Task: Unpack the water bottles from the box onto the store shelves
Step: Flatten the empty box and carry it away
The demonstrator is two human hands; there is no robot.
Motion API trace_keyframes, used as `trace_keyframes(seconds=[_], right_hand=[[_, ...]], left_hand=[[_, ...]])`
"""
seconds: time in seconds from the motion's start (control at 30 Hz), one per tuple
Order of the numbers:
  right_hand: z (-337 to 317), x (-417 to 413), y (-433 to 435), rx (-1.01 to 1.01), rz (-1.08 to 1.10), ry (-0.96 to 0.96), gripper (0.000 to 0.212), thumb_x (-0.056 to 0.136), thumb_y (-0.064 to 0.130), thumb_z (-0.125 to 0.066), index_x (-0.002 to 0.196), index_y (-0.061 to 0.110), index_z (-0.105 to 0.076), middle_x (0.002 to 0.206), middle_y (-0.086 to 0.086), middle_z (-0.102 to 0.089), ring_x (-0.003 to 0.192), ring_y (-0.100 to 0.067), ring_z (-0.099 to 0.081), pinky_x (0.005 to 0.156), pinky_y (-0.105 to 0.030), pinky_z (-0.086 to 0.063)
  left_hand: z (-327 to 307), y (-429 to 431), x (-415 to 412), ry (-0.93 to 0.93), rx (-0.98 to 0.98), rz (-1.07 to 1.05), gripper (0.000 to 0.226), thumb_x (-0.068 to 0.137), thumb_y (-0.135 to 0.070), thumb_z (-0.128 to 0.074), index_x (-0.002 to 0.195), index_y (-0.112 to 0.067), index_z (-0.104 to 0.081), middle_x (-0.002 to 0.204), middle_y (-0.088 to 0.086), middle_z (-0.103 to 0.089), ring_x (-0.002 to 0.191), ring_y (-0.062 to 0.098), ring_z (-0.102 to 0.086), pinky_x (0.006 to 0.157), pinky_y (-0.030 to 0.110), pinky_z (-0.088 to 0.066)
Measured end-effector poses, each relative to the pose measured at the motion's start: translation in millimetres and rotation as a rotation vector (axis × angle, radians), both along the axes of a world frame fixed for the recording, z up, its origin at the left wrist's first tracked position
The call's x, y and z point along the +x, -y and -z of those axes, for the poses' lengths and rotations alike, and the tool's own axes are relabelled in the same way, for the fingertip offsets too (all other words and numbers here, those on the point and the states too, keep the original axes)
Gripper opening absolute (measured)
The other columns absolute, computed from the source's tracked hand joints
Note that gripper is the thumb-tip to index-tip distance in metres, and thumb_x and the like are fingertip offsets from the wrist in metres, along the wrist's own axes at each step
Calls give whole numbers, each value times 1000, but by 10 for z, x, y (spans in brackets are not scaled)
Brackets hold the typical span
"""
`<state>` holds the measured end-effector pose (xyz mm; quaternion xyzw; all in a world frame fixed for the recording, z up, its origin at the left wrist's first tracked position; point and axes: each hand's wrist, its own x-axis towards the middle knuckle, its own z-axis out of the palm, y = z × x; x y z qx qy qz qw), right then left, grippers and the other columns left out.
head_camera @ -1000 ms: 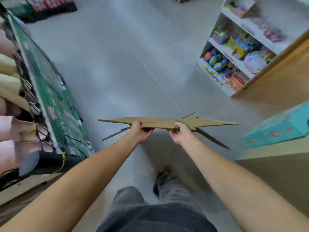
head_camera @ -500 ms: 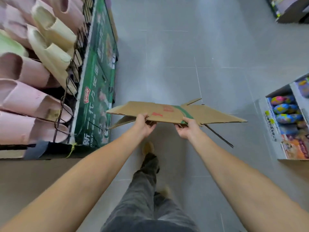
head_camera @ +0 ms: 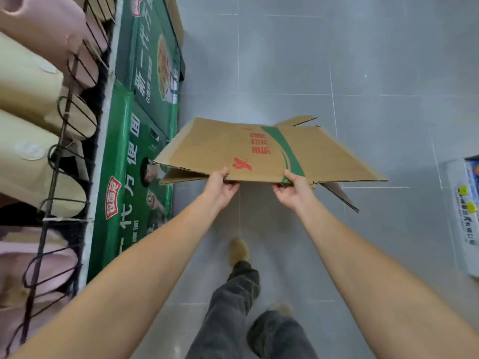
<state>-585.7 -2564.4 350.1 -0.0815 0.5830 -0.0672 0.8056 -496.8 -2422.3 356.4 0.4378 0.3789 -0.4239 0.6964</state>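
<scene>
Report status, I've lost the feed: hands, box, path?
Left hand and right hand both gripping flattened box near edge. No bottles visible. Tiled floor ahead open.

Both bare arms stretch forward, level and nearly parallel. The left hand (head_camera: 222,187) and right hand (head_camera: 293,190) each pinch closed, thumbs on top, fingers curled underneath.

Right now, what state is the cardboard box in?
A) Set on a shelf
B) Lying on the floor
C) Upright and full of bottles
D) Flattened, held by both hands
D: the flattened cardboard box is gripped at its near edge by the left hand and right hand, above the tiled floor.
</scene>
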Motion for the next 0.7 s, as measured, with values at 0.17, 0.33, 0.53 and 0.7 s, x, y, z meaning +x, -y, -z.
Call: trace_keyframes(seconds=[0.17,0.33,0.53,0.7], right_hand=[[919,399,129,31,-37,23,7,96,6,-50,95,5,-56,91,-13,-67,111,-26,-60,108,-39,-40],[1675,593,44,62,-165,-79,5,96,9,-53,92,7,-56,90,-9,-66,121,-23,-56,108,-36,-40],[1974,599,-96,96,-150,-163,11,97,9,-50,89,4,-54,134,-12,-56,125,-25,-53,104,-37,-41],[1940,485,-150,57,-368,-131,32,100,16,-46,130,7,-46,145,-21,-41,134,-30,-43,110,-40,-35]], left_hand=[[849,53,350,10,32,-6,34,102,-17,-35,135,-10,-43,127,8,-58,121,19,-53,95,27,-41],[1613,-82,459,-97,217,36,31,100,-24,-45,129,-15,-50,106,0,-63,103,15,-59,58,17,-44],[1923,-150,461,-183,303,13,42,98,-23,-49,138,-11,-45,139,8,-50,128,21,-50,84,23,-44],[1964,-224,398,-178,308,-68,45,97,-26,-52,138,-11,-43,141,11,-47,127,24,-51,85,27,-45]])
